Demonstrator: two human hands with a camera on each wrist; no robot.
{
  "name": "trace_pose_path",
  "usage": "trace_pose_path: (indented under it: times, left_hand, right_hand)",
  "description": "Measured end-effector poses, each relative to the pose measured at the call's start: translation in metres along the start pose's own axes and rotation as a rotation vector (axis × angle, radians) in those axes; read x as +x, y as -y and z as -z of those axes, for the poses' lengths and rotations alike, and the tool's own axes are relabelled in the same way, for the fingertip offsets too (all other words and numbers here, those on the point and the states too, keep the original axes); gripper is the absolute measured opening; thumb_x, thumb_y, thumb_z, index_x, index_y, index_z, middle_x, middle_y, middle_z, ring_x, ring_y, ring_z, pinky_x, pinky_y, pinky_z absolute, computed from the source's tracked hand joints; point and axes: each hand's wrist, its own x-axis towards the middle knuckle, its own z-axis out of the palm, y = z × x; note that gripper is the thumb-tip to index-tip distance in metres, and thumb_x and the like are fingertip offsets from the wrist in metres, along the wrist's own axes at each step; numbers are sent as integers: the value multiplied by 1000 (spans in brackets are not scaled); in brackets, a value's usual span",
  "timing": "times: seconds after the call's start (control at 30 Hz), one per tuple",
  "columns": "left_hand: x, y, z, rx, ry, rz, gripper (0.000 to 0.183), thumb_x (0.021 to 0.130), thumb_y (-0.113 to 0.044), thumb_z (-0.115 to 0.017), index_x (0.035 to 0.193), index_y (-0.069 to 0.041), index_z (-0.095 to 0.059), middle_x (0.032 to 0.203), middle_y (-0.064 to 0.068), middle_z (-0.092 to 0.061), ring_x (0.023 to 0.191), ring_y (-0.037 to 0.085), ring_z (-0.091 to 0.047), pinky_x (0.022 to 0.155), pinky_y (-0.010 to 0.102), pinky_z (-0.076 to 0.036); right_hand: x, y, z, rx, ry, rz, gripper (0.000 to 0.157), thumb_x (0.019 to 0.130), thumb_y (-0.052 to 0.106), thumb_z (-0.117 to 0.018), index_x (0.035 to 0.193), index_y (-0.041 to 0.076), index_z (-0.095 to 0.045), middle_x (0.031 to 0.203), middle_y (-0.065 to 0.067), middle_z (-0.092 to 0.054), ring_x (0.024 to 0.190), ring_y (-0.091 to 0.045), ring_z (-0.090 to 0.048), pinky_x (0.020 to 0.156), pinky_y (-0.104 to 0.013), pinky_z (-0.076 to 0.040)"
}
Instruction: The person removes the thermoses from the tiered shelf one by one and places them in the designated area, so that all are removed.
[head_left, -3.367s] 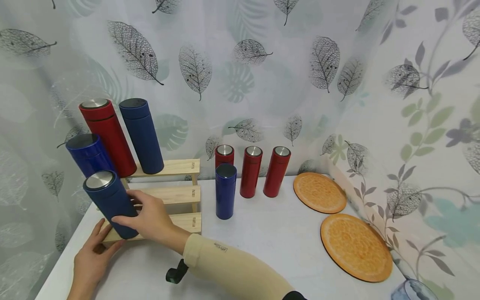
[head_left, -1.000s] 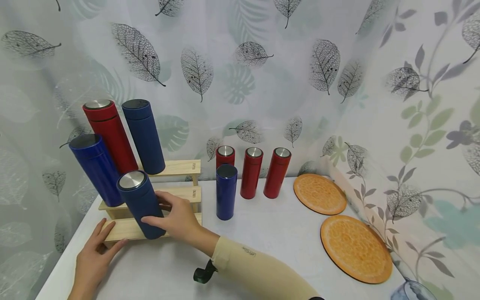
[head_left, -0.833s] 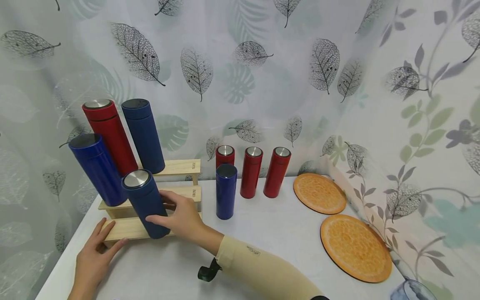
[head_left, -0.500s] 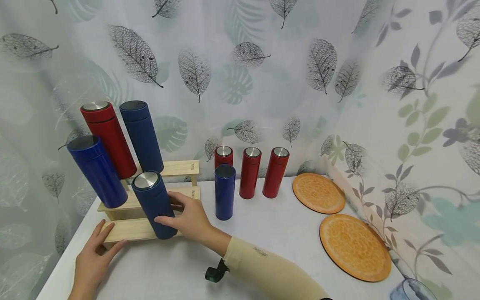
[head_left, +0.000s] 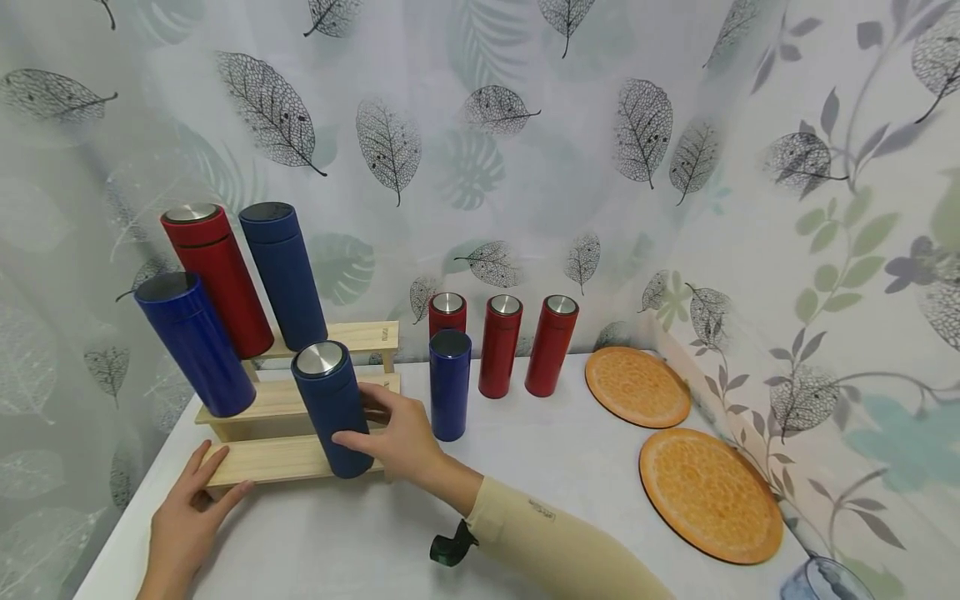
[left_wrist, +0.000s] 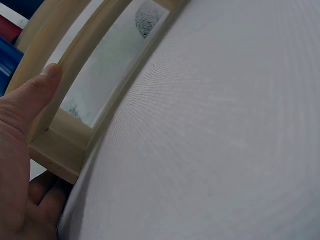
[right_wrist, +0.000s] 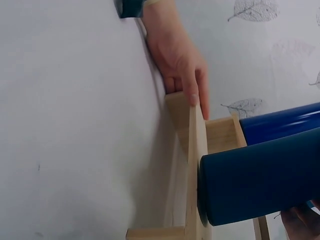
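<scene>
In the head view, your right hand (head_left: 401,435) holds the navy flask (head_left: 333,408) from its four o'clock side, thumb in front, fingers mostly hidden behind. The flask tilts toward eleven o'clock in this view, silver lid up, its base at the lowest board of the wooden rack (head_left: 262,461). Your left hand (head_left: 182,521) lies at eight o'clock from it, at the near board's end. At ten o'clock a glossy blue flask (head_left: 195,346) occupies the middle step; toward eleven, a red flask (head_left: 217,279) and a second navy flask (head_left: 283,275) occupy the top step. On the white table (head_left: 525,492), a shorter blue flask (head_left: 450,387) stands at three o'clock, with three red flasks (head_left: 500,346) toward two.

In the left wrist view, your left hand sits at nine o'clock, gripping the rack's end, thumb on the board and fingers around the far side.

In the right wrist view, the held flask lies at four o'clock, base against the board; only a few right fingers show beneath it. Your left hand pinches the board's end near twelve.
</scene>
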Motion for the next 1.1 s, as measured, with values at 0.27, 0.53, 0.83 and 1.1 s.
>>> trace_pose_path:
  times: [0.27,0.53,0.83,1.1]
  left_hand:
    - [0,1,0,-14,8,3,80,100,-37,-83,164,-6,-47,178,13,-24,152,52,-35,95,-9,-17]
    - [-1,-2,0,-10,9,8,80,100,-37,-83,164,-5,-47,177,15,-24,151,53,-37,95,-9,-16]
    - [-1,-3,1,-8,12,3,80,100,-38,-82,164,-5,-47,178,15,-24,151,54,-37,94,-9,-17]
    - [-1,-3,1,-21,11,8,80,100,-37,-83,164,-5,-47,178,13,-24,152,52,-35,95,-9,-18]
  right_hand:
    - [-5,-4,11,17,-13,7,62,93,25,-91,149,20,-66,132,8,-74,118,-6,-70,105,-48,-59]
    - [-12,-4,20,28,-29,-9,63,92,26,-91,149,21,-65,133,9,-74,119,-8,-71,104,-48,-59]
    - [-17,-3,29,27,-50,3,64,93,26,-91,151,20,-64,136,7,-73,121,-9,-70,104,-37,-58]
    - [-24,-1,40,8,-63,7,66,92,26,-91,151,17,-63,139,6,-71,124,-11,-69,105,-34,-57]
